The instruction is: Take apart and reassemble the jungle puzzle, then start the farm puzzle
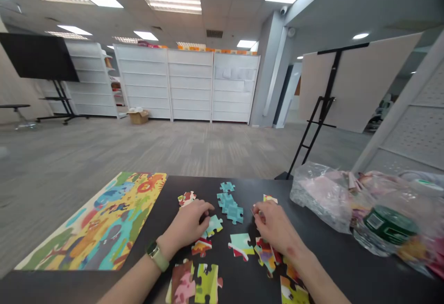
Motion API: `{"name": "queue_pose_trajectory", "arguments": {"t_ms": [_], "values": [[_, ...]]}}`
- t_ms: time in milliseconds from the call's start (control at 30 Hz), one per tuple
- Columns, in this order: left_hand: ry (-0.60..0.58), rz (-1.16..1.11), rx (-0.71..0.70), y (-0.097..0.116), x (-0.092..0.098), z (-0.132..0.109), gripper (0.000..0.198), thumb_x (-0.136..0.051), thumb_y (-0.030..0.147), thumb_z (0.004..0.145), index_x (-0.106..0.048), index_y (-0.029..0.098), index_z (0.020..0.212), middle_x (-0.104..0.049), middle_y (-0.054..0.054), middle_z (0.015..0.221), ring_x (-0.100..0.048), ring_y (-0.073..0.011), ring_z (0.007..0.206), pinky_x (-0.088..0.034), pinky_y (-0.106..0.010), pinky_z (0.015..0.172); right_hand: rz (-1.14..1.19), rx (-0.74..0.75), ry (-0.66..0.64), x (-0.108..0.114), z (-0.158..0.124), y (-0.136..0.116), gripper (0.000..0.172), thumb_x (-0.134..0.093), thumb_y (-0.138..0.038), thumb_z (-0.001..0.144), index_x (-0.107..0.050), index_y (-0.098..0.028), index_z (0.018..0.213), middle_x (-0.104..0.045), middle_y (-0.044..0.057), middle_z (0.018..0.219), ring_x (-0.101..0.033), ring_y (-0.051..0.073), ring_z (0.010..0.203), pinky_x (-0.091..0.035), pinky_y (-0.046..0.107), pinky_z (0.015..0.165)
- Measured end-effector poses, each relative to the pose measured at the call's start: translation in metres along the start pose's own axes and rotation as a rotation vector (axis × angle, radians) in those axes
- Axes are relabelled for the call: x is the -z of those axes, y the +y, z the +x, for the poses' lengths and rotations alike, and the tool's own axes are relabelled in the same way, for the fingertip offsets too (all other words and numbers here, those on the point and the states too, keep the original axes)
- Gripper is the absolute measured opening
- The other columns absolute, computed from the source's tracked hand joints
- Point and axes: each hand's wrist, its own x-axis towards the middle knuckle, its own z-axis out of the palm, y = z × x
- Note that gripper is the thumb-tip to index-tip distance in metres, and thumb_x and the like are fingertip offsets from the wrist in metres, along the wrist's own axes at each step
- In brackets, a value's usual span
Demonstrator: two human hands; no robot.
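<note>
Nearest my camera, at the bottom edge, lie a yellow-green cardboard jigsaw piece (207, 282) and, just beside it, a brown-and-pink cardboard jigsaw piece (183, 283), both flat on the black tabletop (222, 260). Just above them I see the left hand (190, 220), palm down, a pale-green-banded watch (159, 257) on its wrist. Its fingers are curled, with a narrow gap between thumb and forefinger; I can't tell from here whether they grip anything. A pale blue-and-yellow jigsaw piece (214, 225) lies just beside the thumb.

The right hand (272, 220) has its thumb and fingers drawn close together. A thin edge shows at the fingertips, but I can't tell whether it is a piece being held.

Between the hands, slightly farther off, a cluster of teal jigsaw pieces (229, 206) lies on the table. Nearer me is a light-blue piece with a red-and-white band (241, 245). On my left lies a colourful cartoon-animal picture sheet (114, 220); on the right, a clear plastic bottle with a green label (386, 227) stands among crumpled transparent plastic bags (321, 193).
</note>
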Motion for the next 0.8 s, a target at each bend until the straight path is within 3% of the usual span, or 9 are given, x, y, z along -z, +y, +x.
{"name": "queue_pose_trajectory", "arguments": {"t_ms": [100, 167, 267, 367, 567, 667, 800], "values": [[0.04, 0.001, 0.001, 0.002, -0.001, 0.005, 0.038, -0.051, 0.02, 0.094, -0.059, 0.022, 0.13, -0.068, -0.007, 0.105, -0.065, -0.0237, 0.097, -0.052, -0.035, 0.085, 0.085, 0.083, 0.0, -0.008, 0.002, -0.008, 0.038, -0.056, -0.025, 0.092, -0.068, -0.019, 0.127, -0.067, 0.012, 0.133, -0.055, 0.029, 0.126, -0.042, 0.044, 0.106], [0.035, -0.001, -0.035, 0.009, -0.004, 0.013, 0.043, -0.051, 0.018, 0.093, -0.056, 0.022, 0.135, -0.067, -0.009, 0.117, -0.062, -0.0249, 0.109, -0.052, -0.038, 0.094, 0.139, 0.128, -0.07, -0.017, 0.004, -0.015, 0.05, -0.061, -0.029, 0.09, -0.061, -0.019, 0.139, -0.059, 0.012, 0.146, -0.049, 0.03, 0.136, -0.037, 0.045, 0.113], [-0.016, -0.001, -0.124, 0.02, -0.012, 0.028, 0.057, -0.06, 0.016, 0.085, -0.054, 0.023, 0.141, -0.059, -0.009, 0.14, -0.052, -0.0279, 0.128, -0.045, -0.042, 0.109, 0.145, 0.131, -0.132, -0.022, 0.005, -0.021, 0.038, -0.065, -0.027, 0.088, -0.07, -0.02, 0.125, -0.07, 0.011, 0.128, -0.058, 0.03, 0.123, -0.041, 0.044, 0.106], [-0.073, -0.003, -0.18, 0.025, -0.022, 0.037, 0.066, -0.065, 0.015, 0.081, -0.052, 0.025, 0.145, -0.054, -0.008, 0.149, -0.048, -0.0296, 0.135, -0.042, -0.045, 0.112, 0.147, 0.148, -0.123, -0.012, 0.003, -0.016, 0.026, -0.06, -0.029, 0.092, -0.074, -0.022, 0.112, -0.075, 0.008, 0.107, -0.065, 0.026, 0.105, -0.045, 0.038, 0.095], [-0.06, -0.027, -0.163, 0.018, -0.029, 0.032, 0.048, -0.063, 0.025, 0.095, -0.055, 0.028, 0.142, -0.067, -0.006, 0.131, -0.058, -0.0272, 0.122, -0.047, -0.042, 0.105, 0.169, -0.037, -0.044, -0.002, 0.005, 0.004, 0.035, -0.04, -0.026, 0.098, -0.068, -0.023, 0.12, -0.074, 0.001, 0.079, -0.069, 0.02, 0.076, -0.047, 0.03, 0.072], [-0.006, -0.046, -0.115, 0.017, -0.026, 0.031, 0.036, -0.049, 0.027, 0.104, -0.057, 0.026, 0.139, -0.071, -0.007, 0.122, -0.064, -0.0249, 0.112, -0.05, -0.038, 0.098, 0.117, -0.047, -0.015, -0.009, 0.008, 0.006, 0.03, -0.048, -0.022, 0.092, -0.072, -0.021, 0.11, -0.073, 0.005, 0.087, -0.067, 0.024, 0.089, -0.047, 0.034, 0.082], [0.116, -0.063, -0.004, 0.013, -0.025, 0.035, 0.035, -0.033, 0.024, 0.109, -0.053, 0.022, 0.138, -0.074, -0.008, 0.111, -0.07, -0.0214, 0.101, -0.052, -0.031, 0.087, 0.069, 0.01, 0.032, -0.017, 0.008, -0.009, 0.033, -0.046, -0.015, 0.092, -0.074, -0.018, 0.109, -0.07, 0.012, 0.109, -0.059, 0.029, 0.111, -0.044, 0.042, 0.098]]}}
